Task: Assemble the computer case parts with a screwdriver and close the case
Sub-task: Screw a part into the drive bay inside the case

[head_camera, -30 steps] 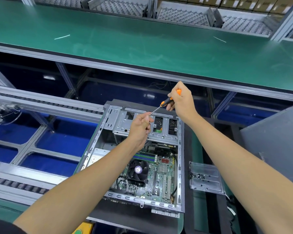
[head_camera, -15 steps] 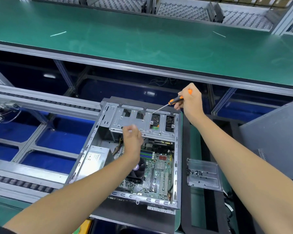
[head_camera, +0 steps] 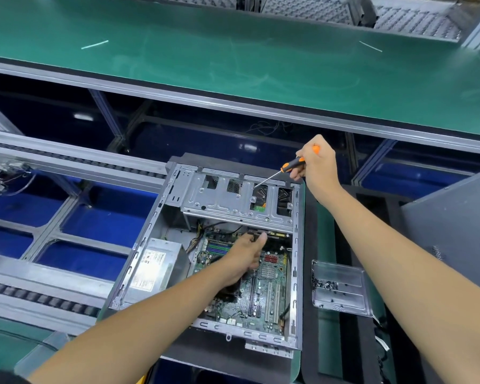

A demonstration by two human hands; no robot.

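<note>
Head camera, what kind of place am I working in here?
Most likely an electronics assembly line in a factory. An open computer case lies at a workstation between roller conveyor rails, a long green belt runs behind it, and the right hand holds a screwdriver.

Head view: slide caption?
Right hand steers orange-handled screwdriver onto open grey computer case; left hand hovers inside.
</note>
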